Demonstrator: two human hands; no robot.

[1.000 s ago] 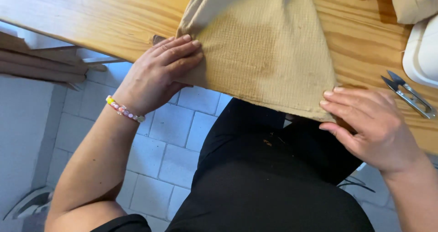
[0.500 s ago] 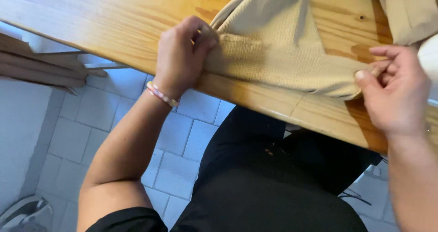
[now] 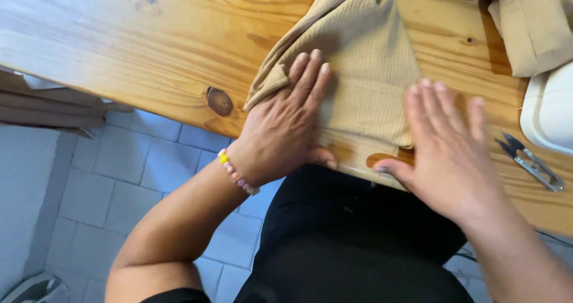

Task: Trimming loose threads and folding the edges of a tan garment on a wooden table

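A piece of tan crinkled fabric [image 3: 364,58] lies on the wooden table [image 3: 119,46], its lower hem folded up near the table's front edge. My left hand [image 3: 286,124] rests flat on the fabric's left corner, fingers spread and pointing away from me. My right hand [image 3: 447,148] lies flat with fingers apart at the fabric's lower right edge, partly on the bare wood. Neither hand grips anything. A beaded bracelet [image 3: 237,173] sits on my left wrist.
Small metal thread snips [image 3: 531,163] lie on the table to the right of my right hand. A white sewing machine's corner [image 3: 549,115] shows at the right edge, with more tan fabric [image 3: 531,22] above it. Grey floor tiles [image 3: 113,172] and black trousers [image 3: 358,243] lie below the table.
Both hands pinched the fabric's lower edge and folded it up onto the table. Now they have let go and lie flat on the folded cloth.
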